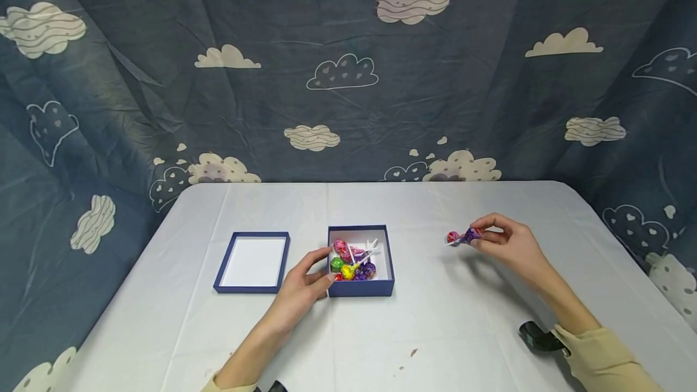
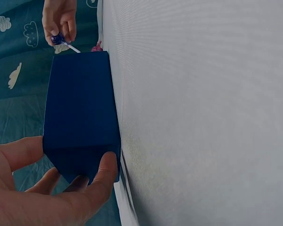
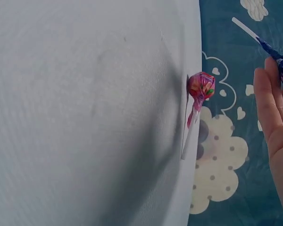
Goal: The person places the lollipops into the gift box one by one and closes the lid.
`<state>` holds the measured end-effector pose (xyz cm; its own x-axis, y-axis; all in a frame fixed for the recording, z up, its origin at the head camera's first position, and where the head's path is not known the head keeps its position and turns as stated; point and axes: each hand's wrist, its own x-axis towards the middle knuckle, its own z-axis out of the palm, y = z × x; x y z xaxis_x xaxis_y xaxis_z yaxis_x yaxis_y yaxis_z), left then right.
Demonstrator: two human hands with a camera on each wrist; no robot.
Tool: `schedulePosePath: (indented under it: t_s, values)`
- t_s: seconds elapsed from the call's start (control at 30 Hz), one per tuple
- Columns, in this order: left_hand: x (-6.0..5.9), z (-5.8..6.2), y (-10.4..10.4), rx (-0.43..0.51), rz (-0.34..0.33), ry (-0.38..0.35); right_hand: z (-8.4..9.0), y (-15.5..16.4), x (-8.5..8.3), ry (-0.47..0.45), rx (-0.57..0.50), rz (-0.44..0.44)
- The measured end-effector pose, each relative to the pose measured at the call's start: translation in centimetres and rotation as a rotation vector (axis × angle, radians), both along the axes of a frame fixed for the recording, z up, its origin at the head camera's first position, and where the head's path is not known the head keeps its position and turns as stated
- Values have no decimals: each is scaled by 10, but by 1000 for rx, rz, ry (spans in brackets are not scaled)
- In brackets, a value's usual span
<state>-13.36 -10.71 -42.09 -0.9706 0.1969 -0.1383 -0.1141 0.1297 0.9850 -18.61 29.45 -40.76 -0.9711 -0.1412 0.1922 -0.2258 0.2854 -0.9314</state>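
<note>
A blue box (image 1: 362, 288) with a white inside stands upright on the table, holding several wrapped lollipops (image 1: 348, 268) in pink, green, yellow and purple. At its left side my left hand (image 1: 302, 283) grips the front corner, fingers bent against the walls. The left wrist view has the blue outer wall (image 2: 80, 99) between thumb and fingers. Off to the right, my right hand (image 1: 514, 247) pinches a purple lollipop (image 1: 471, 235) above the table. A pink lollipop (image 3: 201, 87) lies on the cloth just beside that hand, its white stick visible in the right wrist view.
Left of the box lies its blue-edged lid (image 1: 251, 290), white inside facing up. A white cloth (image 1: 425, 331) covers the table, with small brown specks near the front. Behind hangs a dark curtain (image 1: 348, 17) printed with clouds.
</note>
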Motion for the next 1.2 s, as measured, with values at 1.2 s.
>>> schedulePosePath:
  t_s: [1.2]
  values:
    - [0, 0, -1, 13, -2, 6, 12, -38, 5, 142, -26, 132]
